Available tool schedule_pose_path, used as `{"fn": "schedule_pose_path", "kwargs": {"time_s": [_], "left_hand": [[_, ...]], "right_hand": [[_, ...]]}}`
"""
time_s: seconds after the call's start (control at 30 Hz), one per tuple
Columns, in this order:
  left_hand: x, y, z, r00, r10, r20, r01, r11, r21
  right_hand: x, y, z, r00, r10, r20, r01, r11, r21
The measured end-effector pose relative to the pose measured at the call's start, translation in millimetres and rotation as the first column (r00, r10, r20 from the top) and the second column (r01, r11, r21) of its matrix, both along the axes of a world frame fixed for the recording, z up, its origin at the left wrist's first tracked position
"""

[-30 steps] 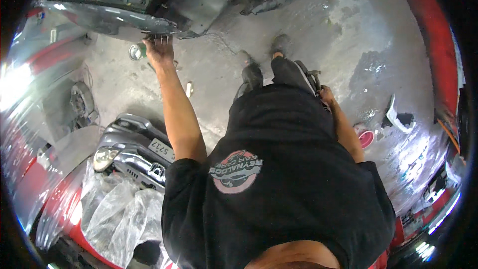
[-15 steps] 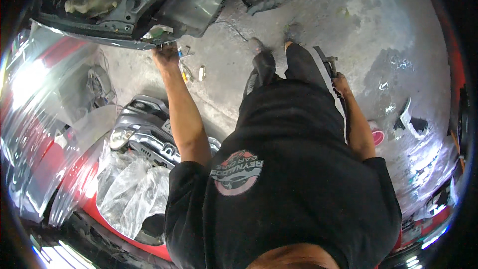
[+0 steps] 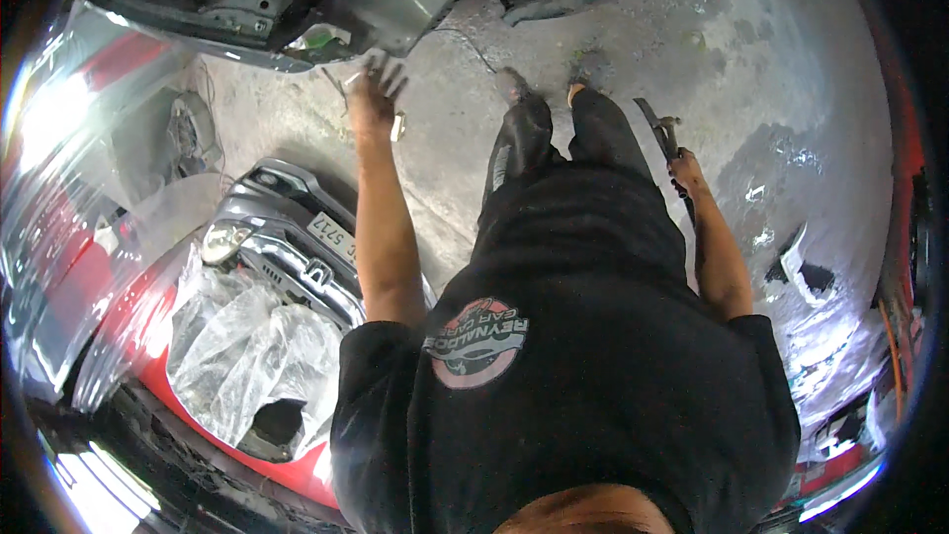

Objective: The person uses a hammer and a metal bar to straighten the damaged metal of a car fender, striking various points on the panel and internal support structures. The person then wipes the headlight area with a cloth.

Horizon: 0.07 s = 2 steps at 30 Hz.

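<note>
My left hand [image 3: 375, 99] is stretched out over the floor with its fingers spread, a little blurred and holding nothing. Just beyond it is the lower edge of a grey car body panel [image 3: 395, 15], and the hand is apart from the panel's bright edge. Down at my right side, my right hand [image 3: 686, 170] is closed around a hammer [image 3: 671, 123]. A long, dark, flat bar [image 3: 647, 114] runs alongside the hammer in the same grip. The lower ends of both are partly hidden by my hand and leg.
A dark car bumper with grille [image 3: 297, 227] lies at left, beside clear plastic sheeting [image 3: 257, 356] over a red car part. A small pale item [image 3: 397, 127] lies on the concrete floor [image 3: 455, 208]. A black-and-white scrap [image 3: 806, 267] lies at right.
My left hand has come away from the panel edge, moving right, and its fingers have spread. The right hand keeps its grip and has shifted slightly.
</note>
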<state>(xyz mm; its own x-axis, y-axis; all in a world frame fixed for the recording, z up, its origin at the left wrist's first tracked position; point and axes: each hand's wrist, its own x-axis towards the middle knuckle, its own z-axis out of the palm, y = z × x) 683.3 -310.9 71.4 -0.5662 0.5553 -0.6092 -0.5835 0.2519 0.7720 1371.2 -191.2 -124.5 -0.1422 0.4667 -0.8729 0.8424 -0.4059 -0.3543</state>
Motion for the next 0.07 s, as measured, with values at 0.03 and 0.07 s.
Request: {"fn": "schedule_pose_path", "kwargs": {"time_s": [0.03,0.07], "left_hand": [[8,-7,-10,0.995,-0.048,0.088,0.052,0.998,-0.045],[0,-18,-4,0.998,-0.034,0.049,0.036,0.998,-0.059]], "right_hand": [[12,1,-14,0.998,0.056,0.009,-0.056,0.997,0.057],[-16,7,-7,0.990,0.135,0.036,-0.133,0.990,-0.048]]}}
